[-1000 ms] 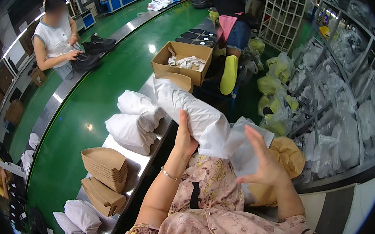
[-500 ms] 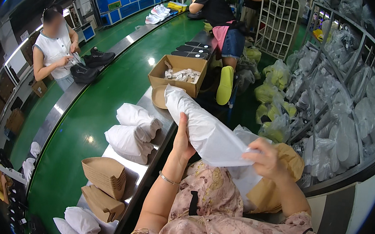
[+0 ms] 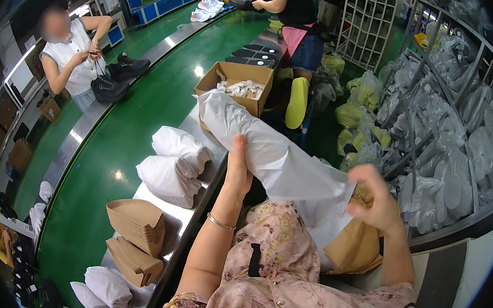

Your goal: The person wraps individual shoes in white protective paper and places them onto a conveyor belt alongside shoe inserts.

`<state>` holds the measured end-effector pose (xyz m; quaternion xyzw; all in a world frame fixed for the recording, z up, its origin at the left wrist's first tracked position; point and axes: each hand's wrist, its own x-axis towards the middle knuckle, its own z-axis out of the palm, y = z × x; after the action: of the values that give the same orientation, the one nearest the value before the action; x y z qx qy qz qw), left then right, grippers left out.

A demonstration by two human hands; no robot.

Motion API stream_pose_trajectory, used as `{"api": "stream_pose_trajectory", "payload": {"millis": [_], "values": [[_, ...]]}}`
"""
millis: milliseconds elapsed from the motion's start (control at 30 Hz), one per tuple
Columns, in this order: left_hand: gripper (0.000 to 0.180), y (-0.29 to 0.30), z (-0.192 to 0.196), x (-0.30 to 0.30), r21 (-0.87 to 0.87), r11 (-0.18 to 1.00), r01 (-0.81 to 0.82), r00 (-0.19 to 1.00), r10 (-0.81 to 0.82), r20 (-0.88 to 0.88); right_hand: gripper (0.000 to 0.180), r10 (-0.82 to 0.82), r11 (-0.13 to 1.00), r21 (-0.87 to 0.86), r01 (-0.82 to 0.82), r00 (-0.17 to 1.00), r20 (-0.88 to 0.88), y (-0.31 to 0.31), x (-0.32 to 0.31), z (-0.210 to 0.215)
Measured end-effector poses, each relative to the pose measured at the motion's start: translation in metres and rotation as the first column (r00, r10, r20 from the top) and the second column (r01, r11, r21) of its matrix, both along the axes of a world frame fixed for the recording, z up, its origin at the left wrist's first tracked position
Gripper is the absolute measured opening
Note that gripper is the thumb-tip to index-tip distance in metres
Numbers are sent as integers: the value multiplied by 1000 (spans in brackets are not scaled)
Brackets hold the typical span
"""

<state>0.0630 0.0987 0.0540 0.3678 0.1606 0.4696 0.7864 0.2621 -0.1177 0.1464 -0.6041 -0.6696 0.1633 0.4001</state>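
A long bundle wrapped in white tissue paper [image 3: 259, 140] slants across the middle, in front of my body. What the paper covers is hidden. My left hand [image 3: 238, 168] is closed round the bundle from its near left side, thumb up along the paper. At the bundle's right end the paper flares out loose. Beside that loose edge is my right hand [image 3: 375, 199], somewhat blurred, fingers and thumb apart. Under it, near my lap, lie white sheets [image 3: 317, 220] and crumpled brown paper [image 3: 359, 248].
On the metal bench [image 3: 182, 231] to my left rest white wrapped bundles [image 3: 173, 176] and folded brown cardboard pieces [image 3: 136, 223]. Ahead stands an open carton [image 3: 238, 85] with crumpled paper. Racks of bagged soles [image 3: 448, 155] line the right. Two co-workers [image 3: 69, 54] [image 3: 297, 28] handle black shoes.
My right hand has opened from its grip on the paper's end and moved slightly right. The bundle's far end has shifted left and up, still in my left hand.
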Motion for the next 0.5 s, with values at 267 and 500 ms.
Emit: {"api": "stream_pose_trajectory", "payload": {"millis": [267,500], "values": [[74,-16,5,28,26,999,-40,999,40,3,108,-137,990,56,127,960,244,104,-41,-48],[72,-27,3,22,-35,996,-83,993,86,76,95,-156,984,29,176,928,-338,118,-65,-79]]}}
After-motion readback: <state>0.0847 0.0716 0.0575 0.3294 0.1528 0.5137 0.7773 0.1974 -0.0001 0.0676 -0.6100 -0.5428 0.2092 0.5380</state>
